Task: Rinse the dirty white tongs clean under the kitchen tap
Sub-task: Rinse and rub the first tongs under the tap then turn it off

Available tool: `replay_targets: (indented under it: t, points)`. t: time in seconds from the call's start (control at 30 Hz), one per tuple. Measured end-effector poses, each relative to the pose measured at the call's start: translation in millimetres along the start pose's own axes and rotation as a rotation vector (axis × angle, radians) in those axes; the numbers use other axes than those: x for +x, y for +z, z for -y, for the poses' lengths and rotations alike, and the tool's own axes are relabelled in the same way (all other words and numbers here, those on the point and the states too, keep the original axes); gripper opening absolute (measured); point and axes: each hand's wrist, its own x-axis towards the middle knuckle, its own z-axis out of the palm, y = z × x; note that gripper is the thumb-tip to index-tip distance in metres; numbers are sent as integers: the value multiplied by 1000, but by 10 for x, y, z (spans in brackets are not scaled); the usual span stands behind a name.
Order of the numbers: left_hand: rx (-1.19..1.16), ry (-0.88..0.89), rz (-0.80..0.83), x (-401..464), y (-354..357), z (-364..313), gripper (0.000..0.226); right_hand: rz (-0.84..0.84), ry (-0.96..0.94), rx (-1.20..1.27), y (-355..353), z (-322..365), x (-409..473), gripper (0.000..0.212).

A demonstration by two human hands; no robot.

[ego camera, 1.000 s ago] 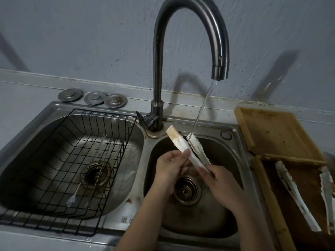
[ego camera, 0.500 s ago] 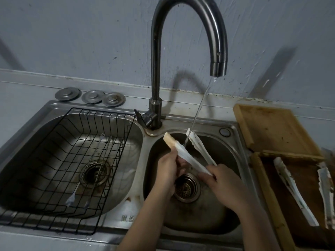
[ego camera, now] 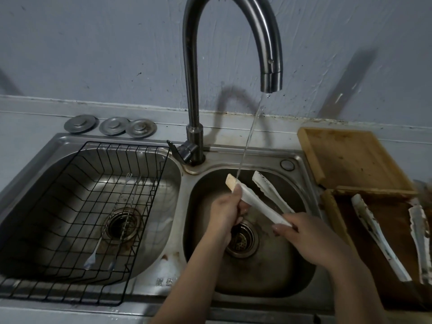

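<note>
We're mid-rinse: right hand (ego camera: pixel 311 239) grips the white tongs (ego camera: pixel 254 202) over the right basin (ego camera: pixel 301 272), left hand (ego camera: pixel 225 212) pinching the stained arm under the stream (ego camera: pixel 247 141). Next, probably the other arm.

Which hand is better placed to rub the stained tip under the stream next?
Left hand: it pinches the tongs beside the stained tip; the right hand holds the hinge end.
</note>
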Motion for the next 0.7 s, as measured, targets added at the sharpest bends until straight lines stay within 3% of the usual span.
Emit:
replay_targets:
  t: [0.2,0.4,0.47,0.6,0.7]
  points:
    - [-37,-72,-83,49,57,-250,47,-40,-2,79,-25,-7,2,36]
    - [311,-32,198,-56,-31,-266,30,23,51,47,-99,-72,-43,36]
    - [387,-12,216,-82,-43,-269,32,53,51,41,-129,-105,-62,36]
    - [411,-54,62,-29,-68,-305,50,74,37,42,-142,-128,-69,36]
    - [350,-45,-83,59,-75,-271,49,92,30,33,-140,-115,-68,37]
